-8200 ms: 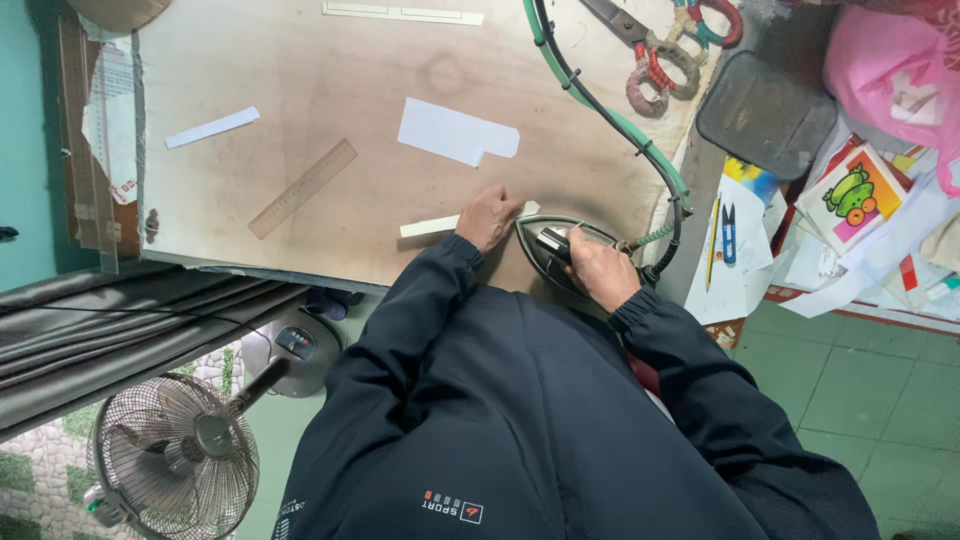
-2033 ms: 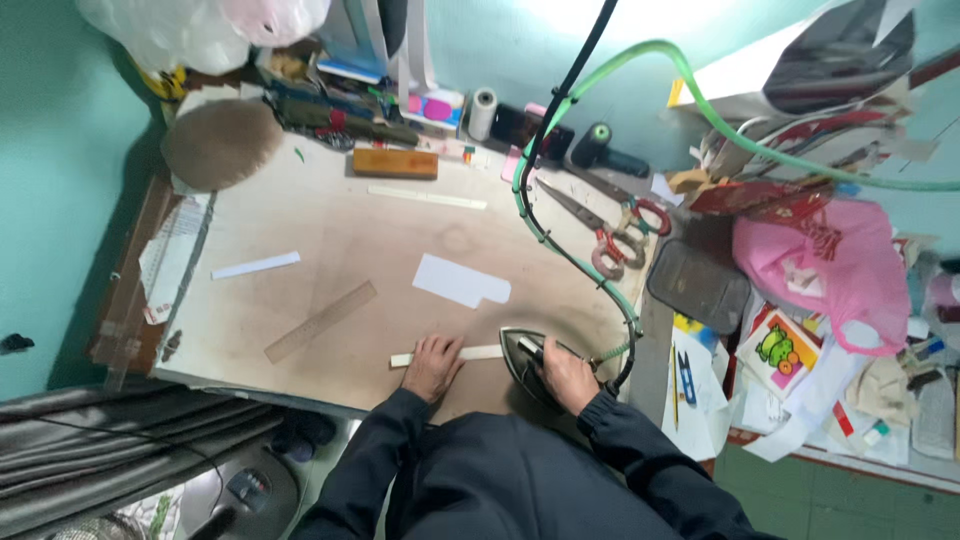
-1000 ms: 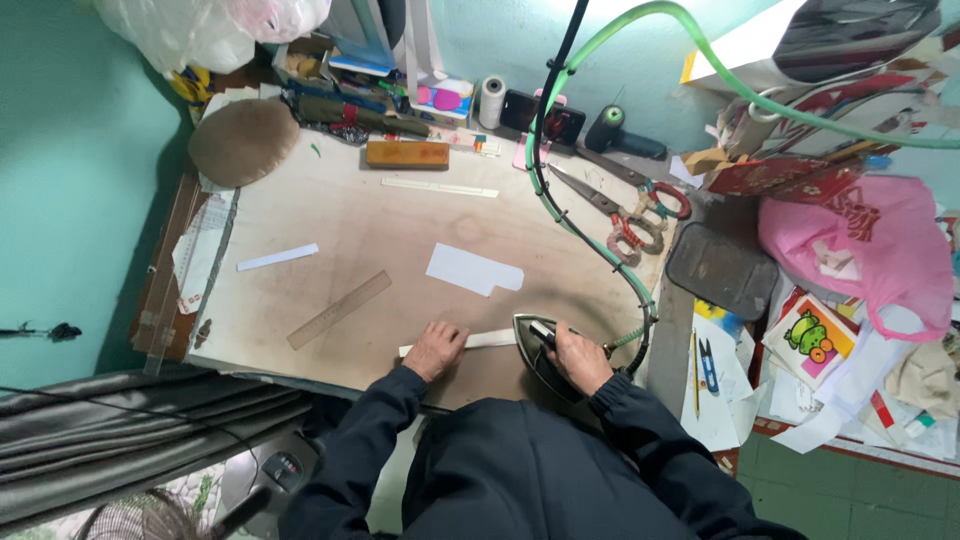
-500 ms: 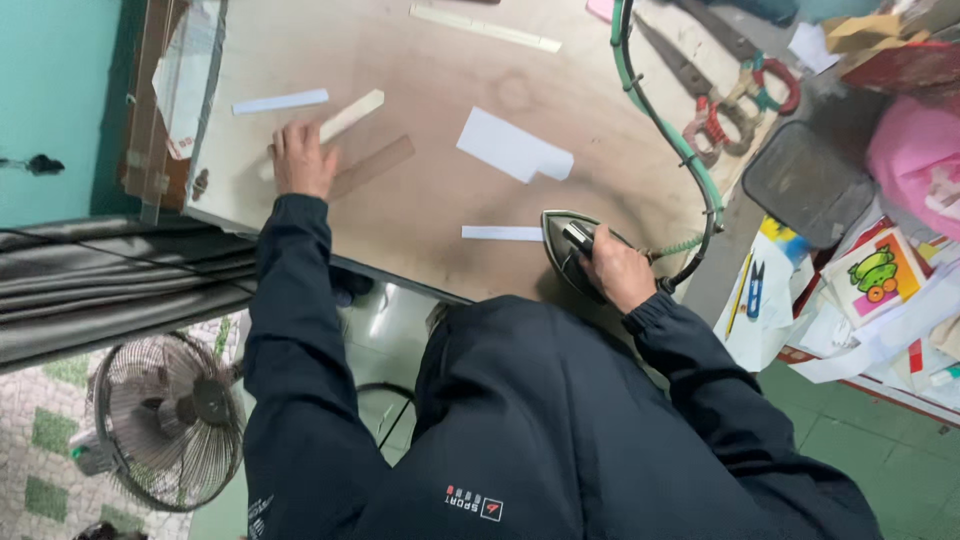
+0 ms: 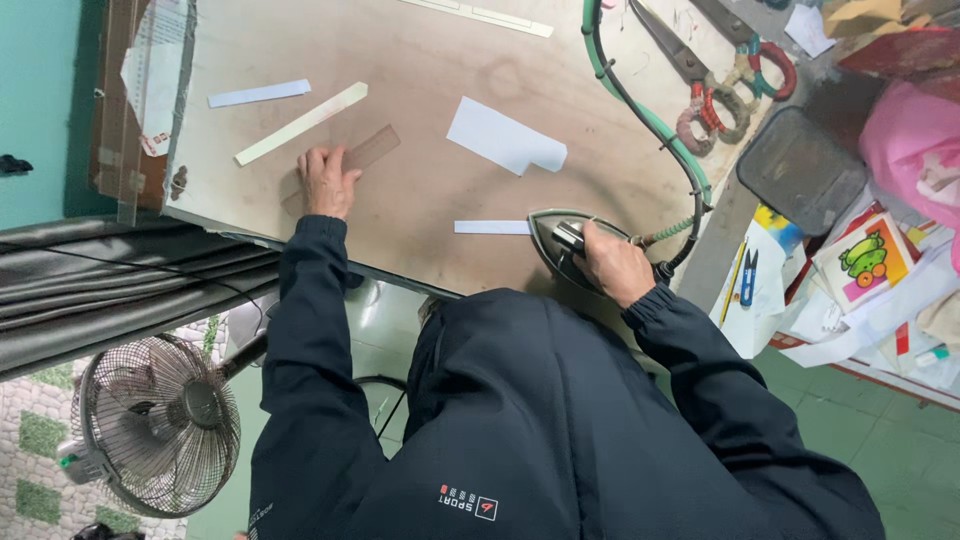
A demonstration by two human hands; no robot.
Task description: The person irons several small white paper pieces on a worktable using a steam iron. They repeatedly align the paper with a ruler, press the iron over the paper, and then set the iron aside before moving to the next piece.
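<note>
Your right hand [image 5: 612,262] gripped the iron [image 5: 562,243] beside a white strip [image 5: 491,227]; left of it, your left hand [image 5: 326,181] pressed flat on the clear ruler [image 5: 368,150].

A worn wooden worktable [image 5: 420,215] is seen from above, its pale top stained and scuffed, set against a teal wall [image 5: 40,90] at the left edge. Below it, dark grey fabric [image 5: 120,290] is draped in folds, and a grey standing fan [image 5: 155,425] is placed on a floor of pale tiles with green squares [image 5: 35,435]. To the right, green floor tiles [image 5: 900,440] are visible beneath a cluttered side surface; the light is even and soft.
</note>
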